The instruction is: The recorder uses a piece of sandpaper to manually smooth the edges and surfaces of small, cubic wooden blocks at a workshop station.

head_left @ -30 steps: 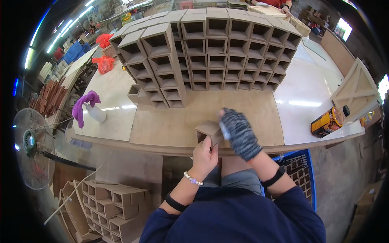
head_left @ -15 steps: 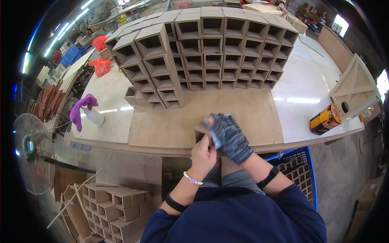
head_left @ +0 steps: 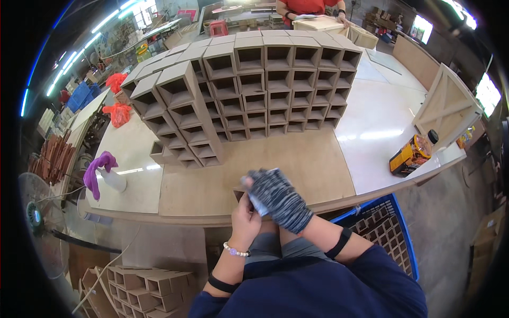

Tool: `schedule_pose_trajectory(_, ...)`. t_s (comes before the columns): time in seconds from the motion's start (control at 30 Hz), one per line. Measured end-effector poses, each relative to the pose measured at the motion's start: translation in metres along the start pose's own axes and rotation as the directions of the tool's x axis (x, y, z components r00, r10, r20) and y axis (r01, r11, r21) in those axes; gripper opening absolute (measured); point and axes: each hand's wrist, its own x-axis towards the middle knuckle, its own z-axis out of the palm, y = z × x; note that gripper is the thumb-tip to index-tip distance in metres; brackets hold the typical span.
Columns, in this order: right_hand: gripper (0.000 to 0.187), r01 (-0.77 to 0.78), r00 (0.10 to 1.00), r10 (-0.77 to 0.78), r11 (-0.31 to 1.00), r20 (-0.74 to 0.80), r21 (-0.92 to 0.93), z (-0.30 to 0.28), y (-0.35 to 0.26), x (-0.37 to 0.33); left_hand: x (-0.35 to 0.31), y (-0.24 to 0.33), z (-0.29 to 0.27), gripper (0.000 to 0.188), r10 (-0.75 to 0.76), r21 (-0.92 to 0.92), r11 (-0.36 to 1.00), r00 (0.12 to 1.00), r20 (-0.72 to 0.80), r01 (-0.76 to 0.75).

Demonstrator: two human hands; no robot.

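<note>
At the table's near edge, my left hand (head_left: 245,221), bare and with a bead bracelet at the wrist, grips a small brown board box (head_left: 238,195). Most of that box is hidden behind my hands. My right hand (head_left: 280,199) wears a grey-black knitted glove with bare fingertips. Its fingers are curled over the box, pressing a pale blue-white piece (head_left: 258,205) against it; whether this is cloth or abrasive paper I cannot make out. Beyond my hands stands a stack of open square boxes (head_left: 246,82) of the same brown board.
A blue crate (head_left: 405,233) of boxes stands below right; more boxes (head_left: 151,289) are stacked below left. On the table are a white bottle with a purple cloth (head_left: 106,175), a yellow-black jar (head_left: 411,155) and a wooden frame (head_left: 448,111). Across it, a person in red (head_left: 310,8) handles a wooden box.
My view has tilted up and turned, showing more of the person across the table. Both hands stay together at the box, the right still pressing the pale piece to it.
</note>
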Motion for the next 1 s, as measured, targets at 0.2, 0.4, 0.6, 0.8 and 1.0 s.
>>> schedule_pose_trajectory(0.2,0.042,-0.257,0.963,0.239,0.953,-0.12,-0.16,0.02,0.048,-0.006,-0.001,0.008,-0.007,0.031,-0.127,-0.042,0.99,0.974,0.186,0.137)
schedule_pose_trajectory(0.4,0.043,0.12,0.97,-0.126,0.992,-0.206,-0.043,0.01,0.01,-0.005,-0.003,0.005,-0.002,0.031,-0.053,0.078,0.996,0.998,0.045,0.05)
schedule_pose_trajectory(0.6,0.039,-0.159,0.96,0.117,0.975,-0.253,-0.155,0.02,0.044,-0.005,0.002,0.001,-0.001,0.03,-0.032,-0.045,0.998,0.997,0.07,0.035)
schedule_pose_trajectory(0.8,0.041,-0.124,0.976,0.071,0.958,-0.207,-0.258,0.022,0.055,-0.01,-0.002,0.005,-0.002,0.035,-0.016,-0.017,1.0,0.996,0.087,0.017)
schedule_pose_trajectory(1.0,0.041,0.052,0.987,-0.063,0.996,-0.148,-0.075,0.012,0.008,-0.017,-0.009,-0.011,-0.006,0.035,-0.001,0.196,0.98,0.998,0.07,-0.013)
